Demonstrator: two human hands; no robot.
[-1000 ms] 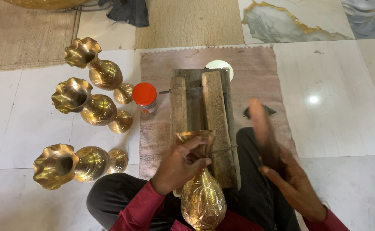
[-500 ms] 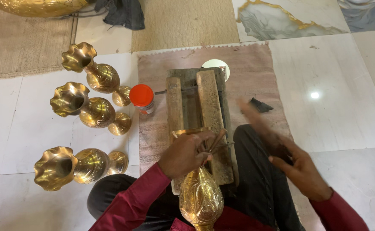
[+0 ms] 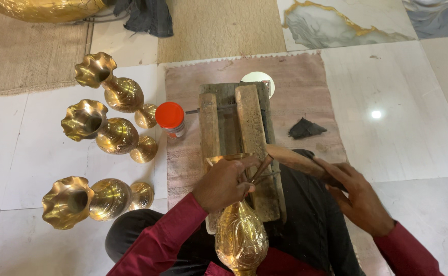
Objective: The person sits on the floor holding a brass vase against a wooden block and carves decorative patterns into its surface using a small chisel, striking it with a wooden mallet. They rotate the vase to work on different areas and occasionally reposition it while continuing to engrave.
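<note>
While the left hand (image 3: 224,184) clamps a brass vase (image 3: 240,236) and thin punches (image 3: 259,171) against the wooden block (image 3: 236,138) on the mat (image 3: 305,102), the right hand (image 3: 359,197) grips a wooden mallet (image 3: 295,159) touching the punches. Three vases (image 3: 106,133) lie left, beside a red-capped jar (image 3: 170,118).

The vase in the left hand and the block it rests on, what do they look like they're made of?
The vase looks like polished brass or a similar yellow metal: bright golden shine with an engraved pattern. The block looks like bare, worn wood: dull brown, rough grain, no gloss.
</note>
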